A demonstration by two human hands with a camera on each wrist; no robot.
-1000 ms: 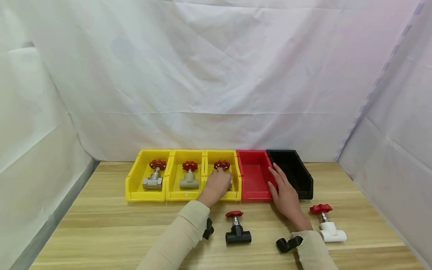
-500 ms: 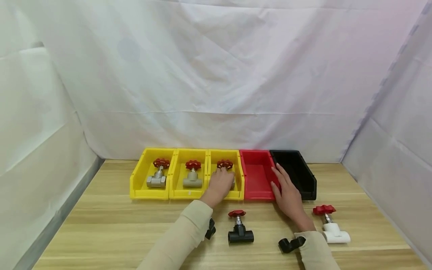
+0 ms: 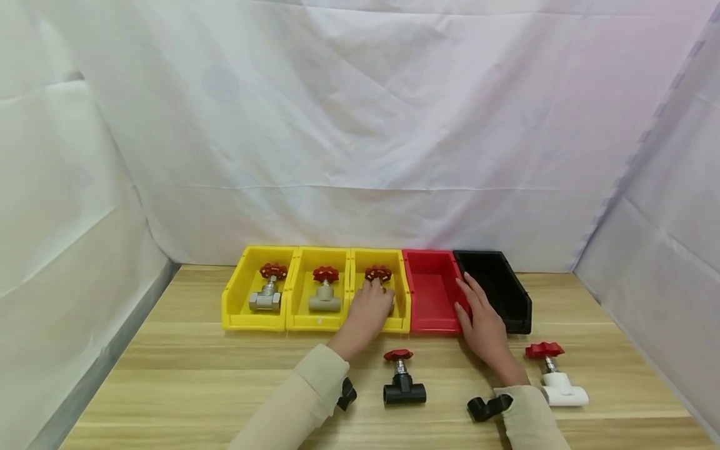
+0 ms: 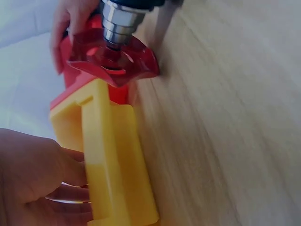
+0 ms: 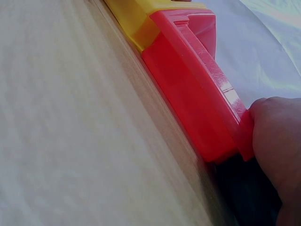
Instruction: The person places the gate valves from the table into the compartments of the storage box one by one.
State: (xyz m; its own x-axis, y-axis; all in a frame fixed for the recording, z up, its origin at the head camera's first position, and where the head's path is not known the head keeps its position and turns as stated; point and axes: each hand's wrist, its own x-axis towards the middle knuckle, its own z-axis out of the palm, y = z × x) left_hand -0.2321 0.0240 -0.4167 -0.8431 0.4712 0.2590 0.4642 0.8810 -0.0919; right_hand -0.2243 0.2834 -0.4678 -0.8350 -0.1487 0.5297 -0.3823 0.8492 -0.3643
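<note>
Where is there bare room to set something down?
On the table, the widest bare patch lies left of the left sleeve, in front of the yellow bins. The red bin looks bare too, beside the right hand. Crowded: the yellow bin under the left hand, and around the black valve between two elbows.

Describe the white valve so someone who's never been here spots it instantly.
On the wood-grain table, follow the row of yellow, red and black plastic bins to its right end. Nearer the camera, right of the right arm's cream sleeve, lies a T-shaped white valve with a red scalloped handwheel. No other valve shows a white body.
</note>
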